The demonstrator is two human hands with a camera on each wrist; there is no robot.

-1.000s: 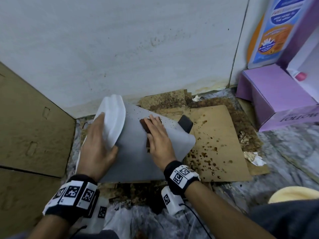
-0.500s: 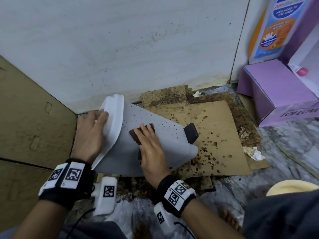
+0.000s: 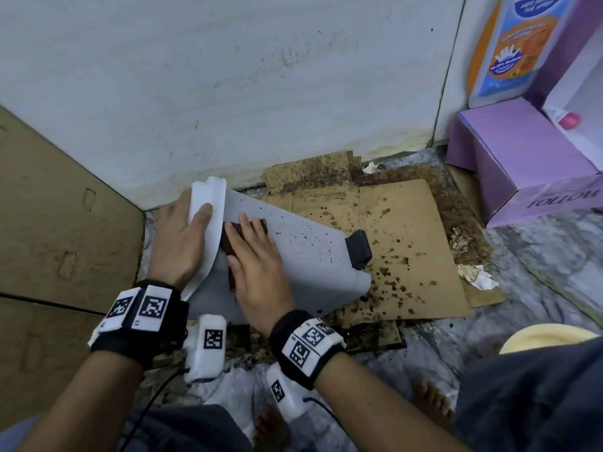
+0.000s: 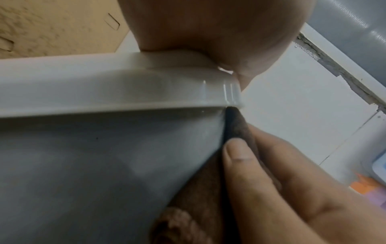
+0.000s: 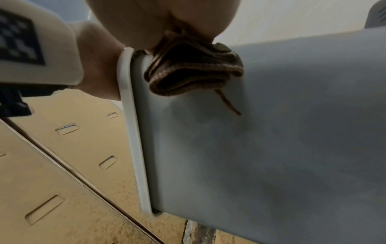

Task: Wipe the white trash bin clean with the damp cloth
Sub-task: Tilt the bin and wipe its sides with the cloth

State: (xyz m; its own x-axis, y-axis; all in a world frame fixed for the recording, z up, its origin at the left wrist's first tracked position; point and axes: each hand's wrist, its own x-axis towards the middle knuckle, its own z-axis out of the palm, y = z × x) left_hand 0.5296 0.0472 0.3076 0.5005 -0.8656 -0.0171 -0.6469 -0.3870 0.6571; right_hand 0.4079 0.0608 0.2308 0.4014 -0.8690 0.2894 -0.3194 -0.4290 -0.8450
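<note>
A: What differs from 0.5 s ago?

B: The left hand (image 3: 182,238) has slid up over the bin's white lid (image 3: 208,220), fingers now lying across its rim instead of behind it. The right hand (image 3: 257,265) has pushed the brown cloth (image 3: 228,243) leftward, so it now touches the lid's edge; before it sat further along the wall.

A: Where is the white trash bin (image 3: 293,256)?

B: On its side on the stained cardboard sheet (image 3: 421,243), lid end pointing left toward the wall corner, black pedal (image 3: 359,249) at the right end.

A: How are the hands set?

B: Left fingers extended, pressing the lid. Right hand flat on the cloth with straight fingers, pinning it to the speckled side. The 2 hands sit just beside each other.

A: Counts, left to right?

B: 2 brown cardboard panels (image 3: 58,223) at left, 1 bin, 1 cloth, 1 purple box (image 3: 522,164), 1 blue-and-orange bottle (image 3: 512,47), 1 pale yellow bowl (image 3: 548,336).
</note>
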